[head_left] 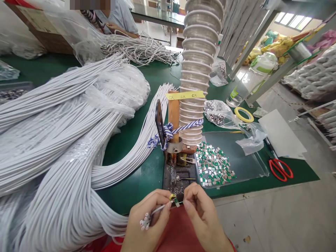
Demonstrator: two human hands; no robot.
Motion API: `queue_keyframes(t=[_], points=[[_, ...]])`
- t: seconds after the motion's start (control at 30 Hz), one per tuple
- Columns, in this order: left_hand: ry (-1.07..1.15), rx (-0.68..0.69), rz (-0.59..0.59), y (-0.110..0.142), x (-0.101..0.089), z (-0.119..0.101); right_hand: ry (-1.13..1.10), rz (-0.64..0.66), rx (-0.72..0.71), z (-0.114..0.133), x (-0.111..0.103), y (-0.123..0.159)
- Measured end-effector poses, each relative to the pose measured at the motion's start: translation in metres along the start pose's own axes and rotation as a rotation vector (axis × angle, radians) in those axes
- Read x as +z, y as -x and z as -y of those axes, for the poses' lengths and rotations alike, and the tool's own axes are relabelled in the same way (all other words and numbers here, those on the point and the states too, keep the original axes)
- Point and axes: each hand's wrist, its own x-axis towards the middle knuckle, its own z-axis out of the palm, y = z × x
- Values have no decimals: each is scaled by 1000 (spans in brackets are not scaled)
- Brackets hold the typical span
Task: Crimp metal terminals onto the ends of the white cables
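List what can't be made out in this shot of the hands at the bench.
Head view:
Small green-and-silver piece: partly hidden by the right hand.
White cable end: its tip is hidden by the left hand.
Metal bits on the dark tray: too small to identify.
Co-worker: cut off by the top edge.

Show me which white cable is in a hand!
The cable pinched in the left hand. Its end splits into little wires; the others lie in big bundles on the mat.
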Motion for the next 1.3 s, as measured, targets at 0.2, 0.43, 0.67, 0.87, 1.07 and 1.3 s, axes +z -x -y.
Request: queue_keyframes(t=[0.2,0.43,0.67,0.87,1.07,1.3], points=[[-17,40,-52,-10,0,-3,-13,-49,-64,-5,8,-14],[-22,62,-89,-16,0,-5,19,-125,-110,-7,14,-20],[-18,50,-104,-19,-1,-6,-62,-139,-105,-9,14,-20],[32,58,-118,-19,-2,-9,-112,-159,-148,-10,17,-21],[94,4,-124,-17,0,-5,-137,-176,-158,-9,17,-22],[96,-7,-132,-14,-2,-1,-120,-160,-147,-8,16,-23]])
